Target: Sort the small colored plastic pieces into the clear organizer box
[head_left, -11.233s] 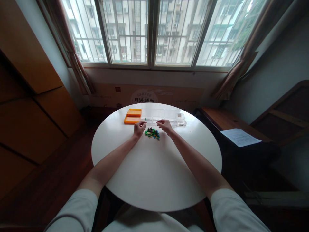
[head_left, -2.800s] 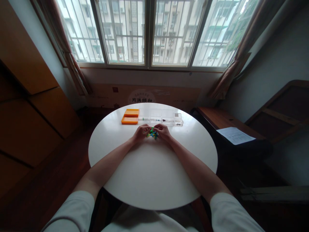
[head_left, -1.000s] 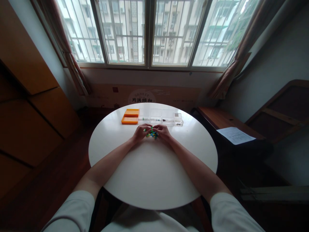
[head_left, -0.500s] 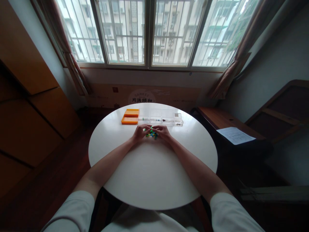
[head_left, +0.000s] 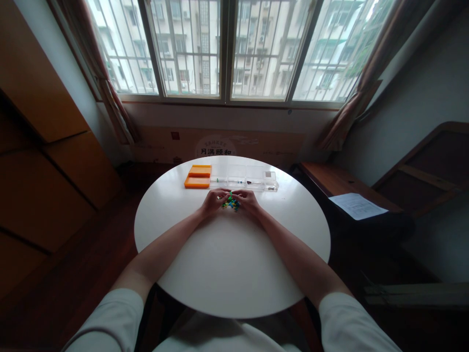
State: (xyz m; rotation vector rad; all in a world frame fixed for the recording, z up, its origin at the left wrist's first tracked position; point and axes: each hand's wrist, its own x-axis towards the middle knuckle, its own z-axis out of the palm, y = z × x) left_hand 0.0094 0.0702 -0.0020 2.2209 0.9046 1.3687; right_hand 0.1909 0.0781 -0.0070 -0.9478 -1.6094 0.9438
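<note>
Over the far half of the white round table, my left hand and my right hand come close together with bent, closed fingers. Between their fingertips shows a small green piece, which both seem to pinch; its exact kind is too small to make out. Just below the fingers lies a little heap of small green, blue and yellow pieces, partly covered by the hands.
Beyond my hands stand an open orange case and a row of clear plastic boxes with a few tiny parts inside. The white table has a rounded edge. A sheet of paper lies on a wooden bench to the right.
Fingers of both hands have shifted very slightly around the small green piece. The heap, case and boxes stay where they were.
</note>
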